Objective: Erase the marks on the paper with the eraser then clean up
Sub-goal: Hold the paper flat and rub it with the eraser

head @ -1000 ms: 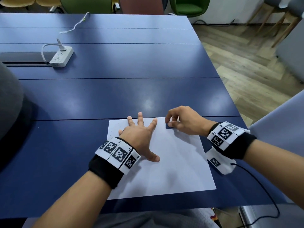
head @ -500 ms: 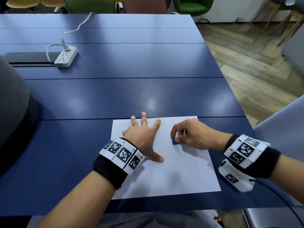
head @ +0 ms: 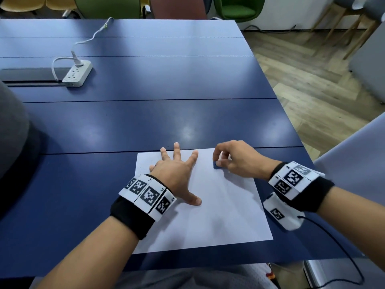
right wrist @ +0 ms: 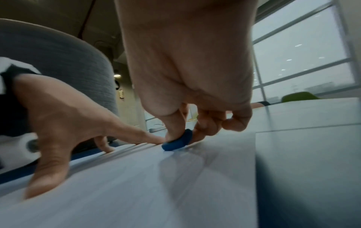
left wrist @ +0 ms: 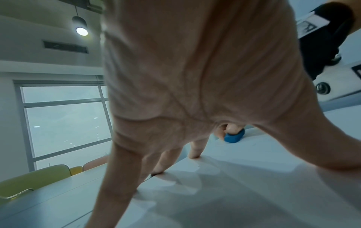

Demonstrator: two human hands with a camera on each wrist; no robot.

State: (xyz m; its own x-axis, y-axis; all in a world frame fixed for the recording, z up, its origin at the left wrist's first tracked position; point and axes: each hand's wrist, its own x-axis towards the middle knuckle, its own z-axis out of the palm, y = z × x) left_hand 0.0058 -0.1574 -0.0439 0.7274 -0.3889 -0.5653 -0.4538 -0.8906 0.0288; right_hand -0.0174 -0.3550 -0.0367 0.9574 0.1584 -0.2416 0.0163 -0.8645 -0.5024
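Note:
A white sheet of paper [head: 218,215] lies on the blue table [head: 145,122] near its front edge. My left hand [head: 177,174] presses flat on the sheet's upper left part, fingers spread, middle fingertip past the far edge. My right hand [head: 235,161] pinches a small blue eraser [head: 217,165] between thumb and fingers and holds it down on the paper near the far right corner. The right wrist view shows the eraser [right wrist: 177,142] tilted with its edge on the sheet [right wrist: 136,185]. In the left wrist view the eraser [left wrist: 233,136] shows beyond my spread fingers [left wrist: 194,151]. Faint specks lie by the sheet's upper left corner.
A white power strip [head: 78,74] with a cable sits at the far left of the table beside a dark recessed slot [head: 31,75]. Coloured chairs [head: 237,7] stand behind the table. Wooden floor [head: 312,90] lies to the right. A black cable [head: 343,257] hangs from my right wrist.
My right hand slid the eraser toward me and right, then back up toward the sheet's far right corner. The left hand stayed pressed on the paper.

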